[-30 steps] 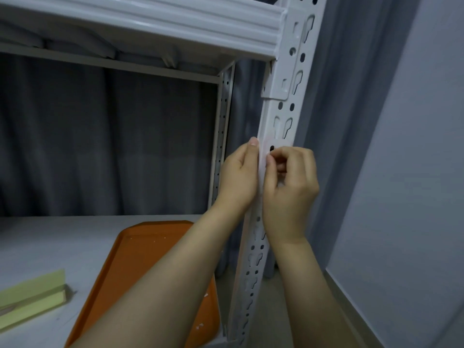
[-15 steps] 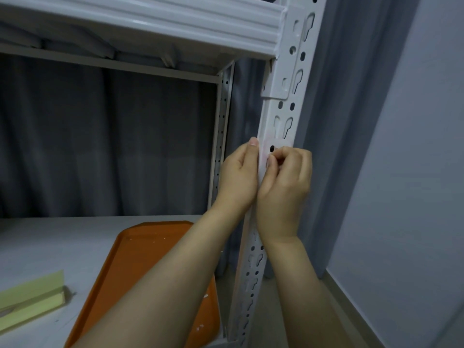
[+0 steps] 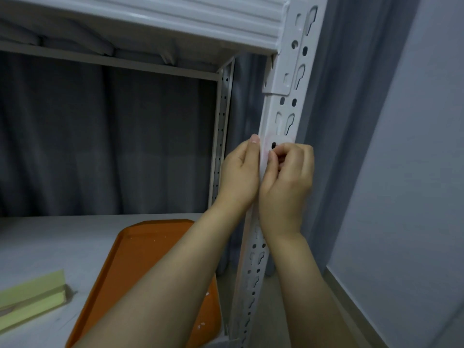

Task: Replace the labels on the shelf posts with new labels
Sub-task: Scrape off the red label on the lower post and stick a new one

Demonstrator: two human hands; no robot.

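**Label (image 3: 286, 141) under both hands on front post (image 3: 251, 272)**

Nearest the camera, two bare forearms reached up and away from the person. Beneath the left one an orange tray (image 3: 140, 252) lay on the pale grey shelf (image 3: 50, 242), its surface flecked with small white scraps. A yellow-green pad (image 3: 32, 295) sat well apart from it at the left edge of view.

Further up, the two hands met at the white slotted post. The left hand (image 3: 238, 177) was at the post's left edge, and the one straight digit in view lay along the corner, where the pale label seemed to fold round. Its other fingers were hidden, so I cannot tell how they lay. The right hand (image 3: 286, 187) was just beside it on the post's front face, with fingers curled tight and thumb and fingertips pinched together on the label just below a dark slot. The label itself (pale, almost the colour of the post) was stuck across the front face, and only its top edge showed above the right hand's knuckles.

Above them, a ribbed white beam (image 3: 175, 18) joined the post at a bracket. Behind stood a rear post (image 3: 221, 136), a dark grey curtain (image 3: 100, 146) and, to the right, a plain bluish wall (image 3: 414, 172).
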